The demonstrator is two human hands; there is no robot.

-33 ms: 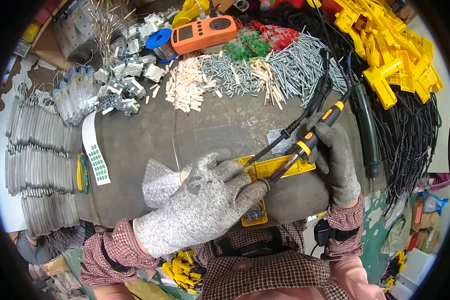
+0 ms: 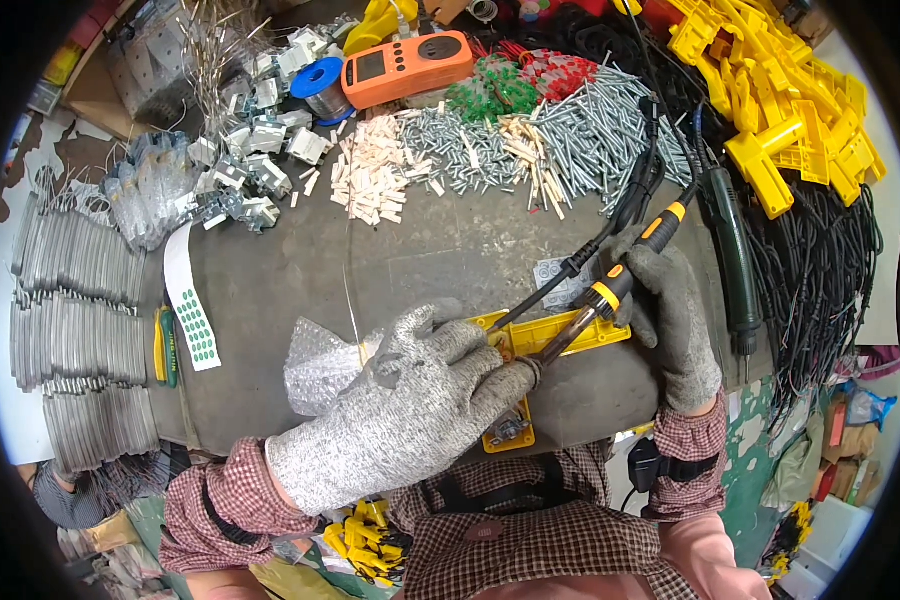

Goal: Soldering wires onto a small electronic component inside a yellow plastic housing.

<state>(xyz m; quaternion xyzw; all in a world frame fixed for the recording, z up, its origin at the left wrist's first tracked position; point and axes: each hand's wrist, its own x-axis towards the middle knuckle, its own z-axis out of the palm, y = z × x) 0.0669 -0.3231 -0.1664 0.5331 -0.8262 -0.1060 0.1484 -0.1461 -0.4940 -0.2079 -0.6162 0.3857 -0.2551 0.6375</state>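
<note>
My right hand [image 2: 672, 310], in a grey knit glove, is closed around the black, orange and yellow handle of a soldering iron [image 2: 610, 285]. The iron slants down to the left, its tip end hidden beside my left fingers. My gloved left hand [image 2: 420, 385] lies curled over a yellow plastic housing [image 2: 582, 335], which it holds down on the bench. Part of the housing and the small parts inside it show between the fingers. A black cable [image 2: 540, 294] with a ribbed sleeve runs down to the housing at my left fingertips.
Bubble wrap [image 2: 320, 370] lies left of my left hand. Along the back are screws [image 2: 610, 130], an orange meter [image 2: 407, 70] and a solder spool [image 2: 322, 88]. An electric screwdriver [image 2: 732, 260] hangs at right, near yellow housings [image 2: 770, 90]. Grey metal tubes [image 2: 80, 340] are stacked at left.
</note>
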